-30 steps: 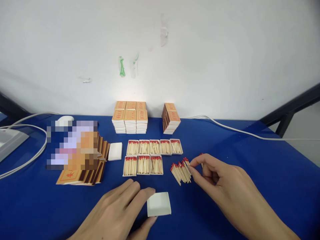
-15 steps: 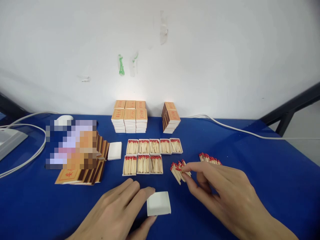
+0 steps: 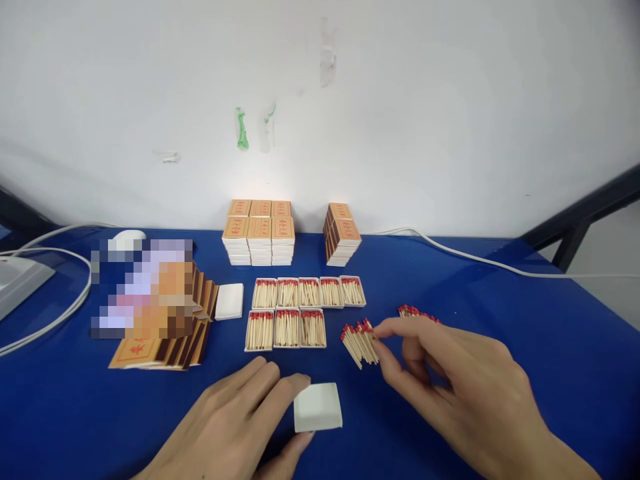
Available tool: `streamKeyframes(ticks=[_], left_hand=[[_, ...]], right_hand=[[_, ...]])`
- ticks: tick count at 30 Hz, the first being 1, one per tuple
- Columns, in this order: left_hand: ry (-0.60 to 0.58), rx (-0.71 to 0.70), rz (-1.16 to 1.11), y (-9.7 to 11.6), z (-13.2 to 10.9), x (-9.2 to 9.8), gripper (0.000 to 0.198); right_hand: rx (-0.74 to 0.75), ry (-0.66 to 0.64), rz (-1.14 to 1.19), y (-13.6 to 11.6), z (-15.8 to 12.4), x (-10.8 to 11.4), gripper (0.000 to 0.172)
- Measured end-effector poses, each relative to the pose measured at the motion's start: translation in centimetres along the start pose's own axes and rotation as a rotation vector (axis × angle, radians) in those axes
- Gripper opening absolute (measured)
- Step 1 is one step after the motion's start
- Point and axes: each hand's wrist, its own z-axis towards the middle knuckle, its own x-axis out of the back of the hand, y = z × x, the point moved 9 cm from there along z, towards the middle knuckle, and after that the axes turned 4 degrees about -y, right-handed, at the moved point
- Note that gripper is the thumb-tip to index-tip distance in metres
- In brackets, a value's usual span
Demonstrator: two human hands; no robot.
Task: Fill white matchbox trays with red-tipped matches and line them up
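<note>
white tray (image 3: pixel 318 408), left hand (image 3: pixel 237 413) gripping its edges | right hand (image 3: pixel 463 380) narrow at matches (image 3: pixel 356 347) (hold unclear) | blue tabletop (image 3: pixel 367 427) between

From my end I see a bare, slender-fingered left hand (image 3: pixel 240 417) bearing a small round spot (image 3: pixel 203 477), perhaps a mole, and a bare, slim-fingered right hand (image 3: pixel 465 373) with uncovered wrist (image 3: pixel 545 443).

Along back edge of table (image 3: pixel 500 300): bigger matchbox stack (image 3: pixel 259 233) left, smaller matchbox stack (image 3: pixel 343 233) right. Before them, trays (image 3: pixel 287 347) in two rows, matches inside. Toward left edge: matchbox covers (image 3: pixel 135 353). Right of front row: loose matches (image 3: pixel 356 347). Near front edge: lone tray (image 3: pixel 318 408) beside left hand (image 3: pixel 240 413).
</note>
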Motion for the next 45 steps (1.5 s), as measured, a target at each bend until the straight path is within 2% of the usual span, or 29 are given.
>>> streamKeyframes(ticks=[6,9,12,17,24,28,32,35,38,45], left_hand=[[-0.008,-0.016,0.012,0.2,0.0,-0.3,0.030],[-0.012,-0.004,0.014,0.1,0.2,-0.2,0.029],[-0.024,-0.006,-0.007,0.1,0.4,-0.2,0.029],[-0.032,-0.027,-0.024,0.1,0.1,-0.5,0.028],[-0.020,-0.012,-0.012,0.1,-0.3,-0.2,0.027],[-0.023,-0.007,-0.011,-0.2,-0.3,-0.4,0.027],[-0.013,-0.005,-0.021,-0.3,0.0,-0.4,0.026],[-0.003,0.000,0.003,-0.2,0.1,-0.4,0.029],[-0.004,0.002,0.018,-0.1,0.0,-0.4,0.031],[-0.002,-0.006,0.015,0.0,0.1,-0.2,0.029]], right_hand=[[-0.407,-0.075,0.157,4.2,-1.1,-1.0,0.023],[-0.562,-0.230,0.288,5.4,-1.9,-2.6,0.032],[-0.625,-0.344,0.343,5.4,-2.2,-3.7,0.038],[-0.643,-0.308,0.301,5.5,-2.0,-3.6,0.038],[-0.568,-0.267,0.190,5.4,-1.7,-2.8,0.035],[-0.541,-0.213,0.058,6.1,-1.6,-1.8,0.042],[-0.550,-0.148,-0.209,7.5,-1.8,-0.2,0.049],[-0.584,-0.177,-0.397,8.5,-2.1,0.3,0.047],[-0.582,-0.236,-0.482,8.7,-2.2,-0.1,0.044],[-0.522,-0.271,-0.438,8.1,-2.5,-1.6,0.033]])
